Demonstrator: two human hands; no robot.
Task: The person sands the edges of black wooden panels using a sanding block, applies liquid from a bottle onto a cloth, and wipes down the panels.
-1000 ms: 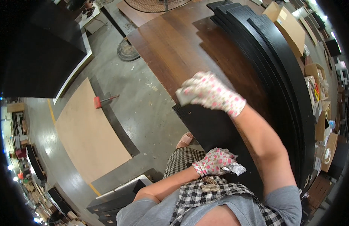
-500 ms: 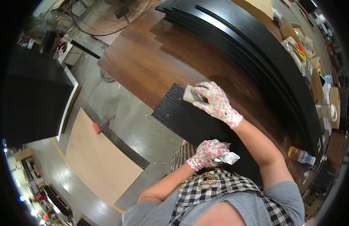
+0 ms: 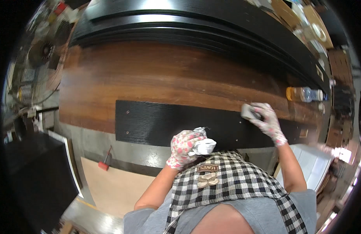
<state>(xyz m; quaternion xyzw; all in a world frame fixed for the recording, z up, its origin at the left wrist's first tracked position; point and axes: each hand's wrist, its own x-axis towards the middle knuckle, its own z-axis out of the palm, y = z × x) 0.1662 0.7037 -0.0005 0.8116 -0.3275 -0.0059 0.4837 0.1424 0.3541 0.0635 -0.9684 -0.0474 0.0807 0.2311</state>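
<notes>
A long black board (image 3: 176, 117) with a wood-grain face lies along the near edge of the brown table, small holes showing near its left end. Over the right part of this board, my right hand (image 3: 267, 121), in a floral glove, grips a pale grey block (image 3: 248, 112) between thumb and fingers; it looks like a sanding block. My left hand (image 3: 183, 147), gloved alike, is closed around a crumpled white and silvery wad (image 3: 205, 147) at the board's near edge. Whether the wad is cloth or foil I cannot tell.
Stacked black curved panels (image 3: 180, 29) fill the far side of the brown table (image 3: 157, 70). Two bottles (image 3: 305, 94) lie at the right. A fan (image 3: 44, 52) stands at the left. On the floor are a tan sheet (image 3: 114, 187) and a red-headed mallet (image 3: 104, 165).
My view has turned toward the right. My right hand has carried the block from the board's left end to its right part. My left hand still holds the wad.
</notes>
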